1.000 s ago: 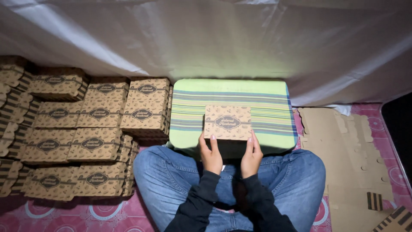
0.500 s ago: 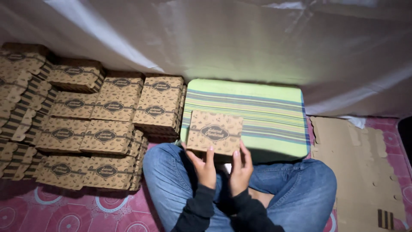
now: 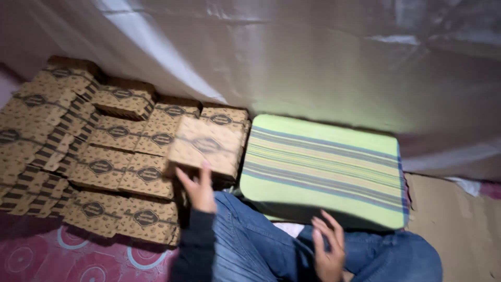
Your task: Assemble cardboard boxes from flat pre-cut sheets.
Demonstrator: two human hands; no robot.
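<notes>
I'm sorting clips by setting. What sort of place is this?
Probably a makeshift home packing spot on the floor: stacks of brown patterned cardboard boxes, a green striped cushion used as a work surface, a pale plastic sheet hung behind. The left hand holds one more box.

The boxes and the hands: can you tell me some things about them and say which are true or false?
1. The left hand holds a box. True.
2. The right hand also holds that box. False: it is apart from the box, open, low near the jeans.
3. The cushion is plain red. False: it is green with stripes.
4. Many boxes lie in a stack to the left of the cushion. True.
5. The held box rests on the cushion. False: it is over the stack, left of the cushion.
</notes>
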